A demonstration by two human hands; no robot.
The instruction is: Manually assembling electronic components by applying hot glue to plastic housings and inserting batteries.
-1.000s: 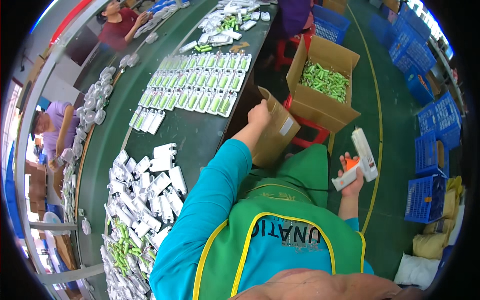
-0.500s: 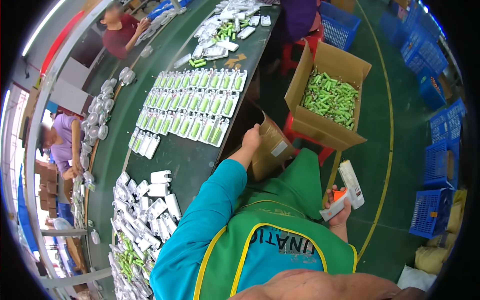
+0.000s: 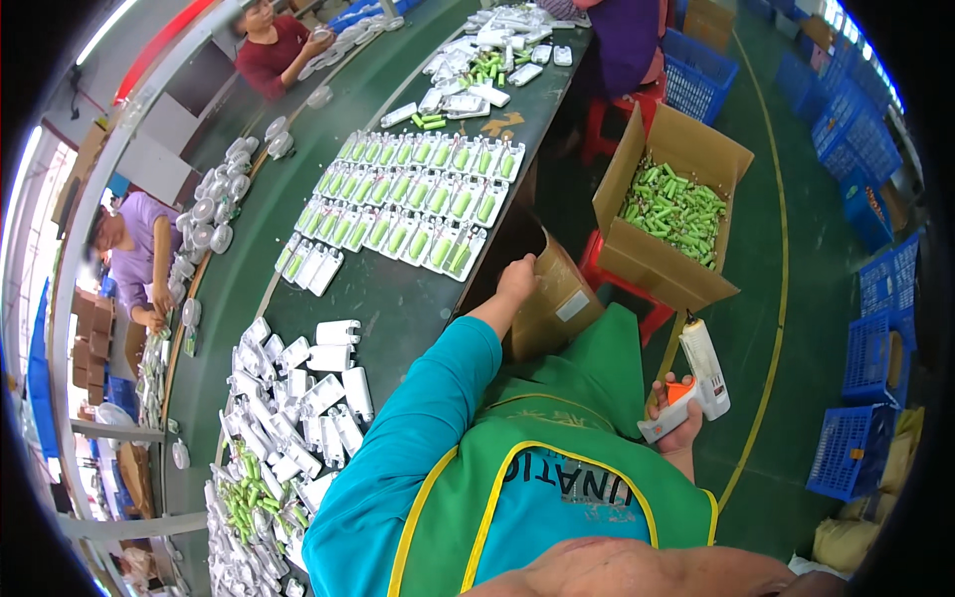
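My left hand (image 3: 517, 280) is closed over the upper edge of a brown cardboard box (image 3: 557, 297) beside the table edge. In my right hand (image 3: 678, 426) is a white and grey hot glue gun (image 3: 704, 370) with an orange trigger, its dark nozzle pointing away from me. Left of my arm, rows of white plastic housings (image 3: 423, 189), most with a green battery inside, lie on the dark green table (image 3: 383, 316). Nearer me is a heap of loose white housings (image 3: 288, 398), with green batteries (image 3: 254, 493) among them.
An open carton of green batteries (image 3: 674, 214) rests on a red stool (image 3: 652, 318). More housings and batteries (image 3: 487, 68) lie at the table's far end. Two people (image 3: 139, 254) work across on the left; another sits at the far end. Blue crates (image 3: 851, 448) line the right.
The view has shifted slightly, so the table and boxes appear further right and lower. My left hand keeps its grip on the box, and the glue gun stays in my right hand.
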